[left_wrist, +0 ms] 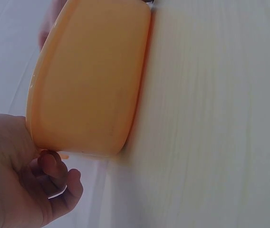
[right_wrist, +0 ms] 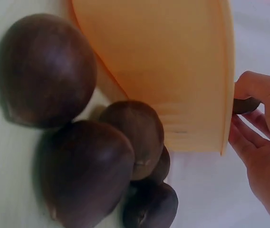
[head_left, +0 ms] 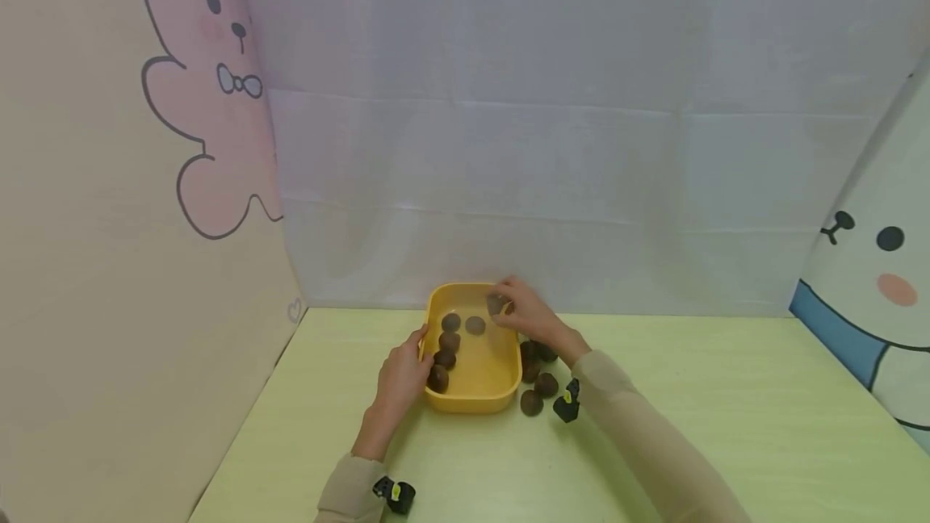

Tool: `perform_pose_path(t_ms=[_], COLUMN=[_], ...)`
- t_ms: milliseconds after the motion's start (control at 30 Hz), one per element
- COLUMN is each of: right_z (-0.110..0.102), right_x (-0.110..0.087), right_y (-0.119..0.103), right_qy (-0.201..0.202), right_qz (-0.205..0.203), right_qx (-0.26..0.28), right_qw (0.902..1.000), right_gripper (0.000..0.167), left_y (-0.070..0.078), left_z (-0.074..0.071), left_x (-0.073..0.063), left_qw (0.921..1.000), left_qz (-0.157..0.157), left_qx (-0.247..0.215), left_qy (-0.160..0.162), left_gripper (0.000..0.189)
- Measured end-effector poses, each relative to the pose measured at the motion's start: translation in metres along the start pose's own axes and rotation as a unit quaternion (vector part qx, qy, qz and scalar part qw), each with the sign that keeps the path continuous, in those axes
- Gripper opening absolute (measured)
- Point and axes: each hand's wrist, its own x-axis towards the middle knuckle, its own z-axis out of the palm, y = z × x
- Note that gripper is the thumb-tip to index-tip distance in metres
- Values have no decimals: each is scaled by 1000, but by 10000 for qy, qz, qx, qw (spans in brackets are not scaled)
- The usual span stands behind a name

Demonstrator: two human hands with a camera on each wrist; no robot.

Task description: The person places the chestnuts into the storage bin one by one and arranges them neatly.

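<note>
A yellow plastic tub (head_left: 475,403) stands on the table near the back wall. My left hand (head_left: 402,374) grips its left rim; in the left wrist view curled fingers (left_wrist: 54,166) show under the rim. Several dark brown chestnuts (head_left: 449,341) lie inside, mostly along the left side. My right hand (head_left: 529,311) is at the tub's far right corner and pinches a chestnut (right_wrist: 245,105) between thumb and fingers, partly hidden by the rim and the hand. More chestnuts (right_wrist: 85,171) lie loose on the table against the tub's right side, below my right wrist.
The pale green table (head_left: 690,418) runs back to a white cloth wall (head_left: 508,144). On the left a beige panel (head_left: 109,265) with a pink cartoon figure borders it, and on the right a panel with a white cartoon figure (head_left: 865,281).
</note>
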Motion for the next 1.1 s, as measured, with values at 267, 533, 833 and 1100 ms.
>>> perform_pose_path(t_ms=[267, 533, 833, 1100], right_z=[13, 27, 35, 28], right_x=[7, 15, 19, 16], right_y=[-5, -13, -19, -19], right_qy=[-572, -1127, -1705, -1440], right_qz=[-216, -306, -570, -218], right_qx=[-344, -1045, -2013, -1400], right_qw=[9975, 9876, 9629, 9794], right_gripper=[36, 11, 13, 4], left_y=[1, 2, 2, 1], left_z=[2, -1, -3, -1], left_x=[1, 0, -2, -1], left_qw=[10000, 10000, 10000, 10000], left_qz=[-7, 78, 17, 20], left_qx=[-14, 31, 23, 15], left_qy=[-34, 4, -27, -41], left_gripper=[51, 51, 51, 51])
